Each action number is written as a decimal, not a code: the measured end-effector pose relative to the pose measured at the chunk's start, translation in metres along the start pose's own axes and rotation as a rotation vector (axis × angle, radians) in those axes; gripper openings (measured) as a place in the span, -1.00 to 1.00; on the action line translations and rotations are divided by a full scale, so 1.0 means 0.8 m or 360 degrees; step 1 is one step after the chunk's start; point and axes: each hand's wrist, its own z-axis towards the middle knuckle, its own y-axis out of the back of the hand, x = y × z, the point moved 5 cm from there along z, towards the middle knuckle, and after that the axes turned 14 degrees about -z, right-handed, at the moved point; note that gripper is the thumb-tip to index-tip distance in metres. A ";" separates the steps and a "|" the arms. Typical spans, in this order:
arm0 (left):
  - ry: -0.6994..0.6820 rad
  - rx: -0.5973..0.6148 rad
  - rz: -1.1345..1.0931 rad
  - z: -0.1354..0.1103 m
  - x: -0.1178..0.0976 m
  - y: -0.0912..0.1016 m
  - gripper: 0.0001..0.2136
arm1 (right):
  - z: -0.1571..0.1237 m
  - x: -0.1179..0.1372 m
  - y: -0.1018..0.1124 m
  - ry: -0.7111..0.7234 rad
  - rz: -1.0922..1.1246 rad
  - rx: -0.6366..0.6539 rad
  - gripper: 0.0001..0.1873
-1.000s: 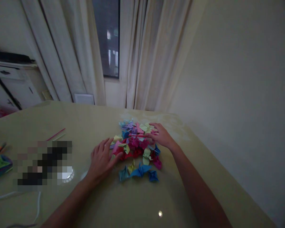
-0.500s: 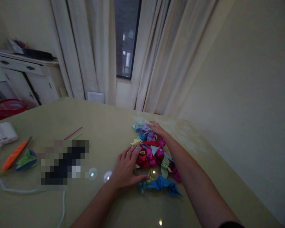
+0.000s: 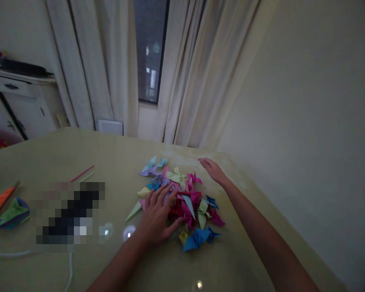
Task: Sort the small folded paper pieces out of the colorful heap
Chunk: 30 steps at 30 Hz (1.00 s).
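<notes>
Table: one heap of folded papers is lying here, overlapped beyond counting;
Hands: two, both open; left hand is covering heap's left part, right hand hovering beside;
Sticks: two, lying leftward

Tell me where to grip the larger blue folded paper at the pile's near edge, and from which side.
Pinch the larger blue folded paper lightly across its folded middle, probably from the near side: that side faces outward from the pile, while a yellow piece crowds its left end.
</notes>
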 end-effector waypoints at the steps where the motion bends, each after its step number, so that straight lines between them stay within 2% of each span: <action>1: -0.0062 -0.0004 0.0005 -0.001 -0.010 0.000 -0.23 | -0.019 -0.022 0.010 -0.0073 -0.0032 -0.0021 -0.29; 3: -0.0240 0.0056 -0.0011 -0.004 -0.037 -0.006 -0.32 | -0.060 -0.056 0.014 -0.0171 -0.0073 -0.0005 -0.24; 5: -0.0472 0.0216 -0.0057 -0.011 -0.072 -0.022 -0.39 | -0.098 -0.073 0.003 -0.0204 -0.0092 0.0036 -0.17; 8: -0.0780 0.0439 -0.0117 -0.023 -0.119 -0.054 -0.48 | -0.123 -0.066 -0.030 -0.0144 -0.0079 0.0141 -0.06; 10: -0.0845 0.0484 -0.0131 -0.026 -0.133 -0.071 -0.53 | -0.115 -0.048 -0.051 -0.0134 0.0020 0.0131 -0.05; 12: -0.0770 0.0506 -0.0137 -0.023 -0.130 -0.081 -0.54 | -0.092 -0.025 -0.070 -0.0147 0.0209 0.0069 -0.09; 15: -0.0565 0.0505 -0.0124 -0.015 -0.102 -0.079 -0.54 | -0.049 0.015 -0.099 -0.0178 0.0296 0.0019 -0.18; 19: -0.0296 0.0389 -0.0015 -0.004 -0.058 -0.053 -0.67 | -0.012 0.067 -0.140 -0.0163 0.0382 -0.0007 -0.35; 22: -0.0159 0.0310 0.0106 0.001 -0.042 -0.032 -0.82 | -0.002 0.093 -0.159 -0.0122 0.0426 -0.0026 -0.46; 26: -0.0104 0.0149 0.0186 -0.001 -0.052 -0.020 -0.81 | 0.002 0.094 -0.160 -0.0125 0.0421 -0.0088 -0.51; 30: -0.0304 0.0107 0.0121 -0.010 -0.081 -0.039 -0.69 | 0.004 0.087 -0.160 -0.0131 0.0396 -0.0101 -0.52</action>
